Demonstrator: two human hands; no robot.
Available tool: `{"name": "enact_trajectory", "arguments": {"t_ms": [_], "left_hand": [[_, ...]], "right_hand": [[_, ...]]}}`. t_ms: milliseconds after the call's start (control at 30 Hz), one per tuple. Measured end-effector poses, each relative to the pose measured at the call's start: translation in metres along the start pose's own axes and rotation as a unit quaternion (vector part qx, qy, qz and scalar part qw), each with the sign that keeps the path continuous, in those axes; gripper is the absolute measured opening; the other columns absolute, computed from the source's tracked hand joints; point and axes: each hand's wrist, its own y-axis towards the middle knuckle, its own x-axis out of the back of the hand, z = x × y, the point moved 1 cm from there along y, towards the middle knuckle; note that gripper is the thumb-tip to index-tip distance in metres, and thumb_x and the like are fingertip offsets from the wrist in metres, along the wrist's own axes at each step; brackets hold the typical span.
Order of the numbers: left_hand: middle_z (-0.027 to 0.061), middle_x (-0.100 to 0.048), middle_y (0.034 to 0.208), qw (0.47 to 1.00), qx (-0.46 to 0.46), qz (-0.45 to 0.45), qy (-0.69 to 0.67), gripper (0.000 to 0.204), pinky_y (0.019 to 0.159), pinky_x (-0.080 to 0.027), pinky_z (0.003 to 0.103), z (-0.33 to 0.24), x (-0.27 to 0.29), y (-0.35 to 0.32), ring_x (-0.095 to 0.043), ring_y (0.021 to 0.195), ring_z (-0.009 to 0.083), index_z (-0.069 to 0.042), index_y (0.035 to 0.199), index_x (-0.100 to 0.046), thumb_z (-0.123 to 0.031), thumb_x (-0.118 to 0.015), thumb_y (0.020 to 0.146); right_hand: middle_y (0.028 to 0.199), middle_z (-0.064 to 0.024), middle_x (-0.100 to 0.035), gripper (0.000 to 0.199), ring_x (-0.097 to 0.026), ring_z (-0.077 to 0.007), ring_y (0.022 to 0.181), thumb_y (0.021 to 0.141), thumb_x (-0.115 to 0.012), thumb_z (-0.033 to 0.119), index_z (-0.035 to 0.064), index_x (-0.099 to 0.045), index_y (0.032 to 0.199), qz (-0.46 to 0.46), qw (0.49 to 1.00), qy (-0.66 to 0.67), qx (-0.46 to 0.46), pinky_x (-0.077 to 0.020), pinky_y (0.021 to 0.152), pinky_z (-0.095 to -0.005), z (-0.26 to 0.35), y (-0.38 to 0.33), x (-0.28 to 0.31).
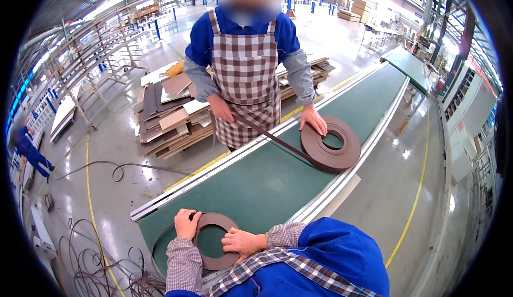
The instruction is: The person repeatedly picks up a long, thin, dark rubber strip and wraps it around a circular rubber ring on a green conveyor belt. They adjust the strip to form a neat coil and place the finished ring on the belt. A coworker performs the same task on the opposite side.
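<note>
Sleeves and apron crowd the near brown coil's [219, 219] lower edge; the left hand's [187, 225] fingertips are partly hidden, so I cannot tell whether its grip is closed. The right hand's [241, 242] grip clamps the coil's right band. Two coils lie on the green table [256, 185]; the near one, at its left end, lies flat, hole axis upright

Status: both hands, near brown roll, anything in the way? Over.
Left hand at near brown roll's far-left rim; right hand gripping right side. Roll flat on green table. Larger roll apart; tangled strip on floor left.
</note>
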Motion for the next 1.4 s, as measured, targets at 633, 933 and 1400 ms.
{"name": "enact_trajectory", "arguments": {"t_ms": [633,933,1400], "left_hand": [[0.0135,-0.053,0.096,0.969,0.033,-0.088,0.228,0.058,0.085,-0.040,0.042,0.028,0.032,-0.074,-0.051,0.098,0.0313,0.001,0.106,-0.061,-0.044,-0.075,0.073],[0.0150,-0.052,0.097,0.965,0.026,-0.073,0.252,0.052,0.077,-0.043,0.044,0.045,0.034,-0.061,-0.052,0.092,0.0341,0.002,0.103,-0.061,-0.041,-0.073,0.076],[0.0135,-0.045,0.101,0.963,0.085,-0.059,0.250,0.057,0.081,-0.039,0.043,0.070,0.032,-0.061,-0.047,0.097,0.0320,0.000,0.115,-0.051,-0.028,-0.077,0.073]], "right_hand": [[0.114,-0.0086,-0.063,0.060,-0.058,-0.0273,0.099,0.072,-0.077,0.044,0.0115,-0.059,0.119,-0.256,0.920,-0.176,-0.238,-0.0383,0.090,-0.0449,-0.065,0.003,0.092],[0.067,0.0012,-0.037,0.042,-0.041,-0.0173,0.064,0.072,-0.079,0.035,0.0163,-0.068,0.108,-0.493,0.749,-0.212,-0.388,-0.0327,0.063,-0.0337,-0.189,-0.027,0.175],[0.073,-0.0060,-0.062,0.069,-0.061,-0.0188,0.063,0.076,-0.077,0.024,-0.0003,-0.045,0.132,-0.506,0.694,-0.110,-0.500,-0.0519,0.065,-0.0339,-0.196,-0.073,0.138]]}}
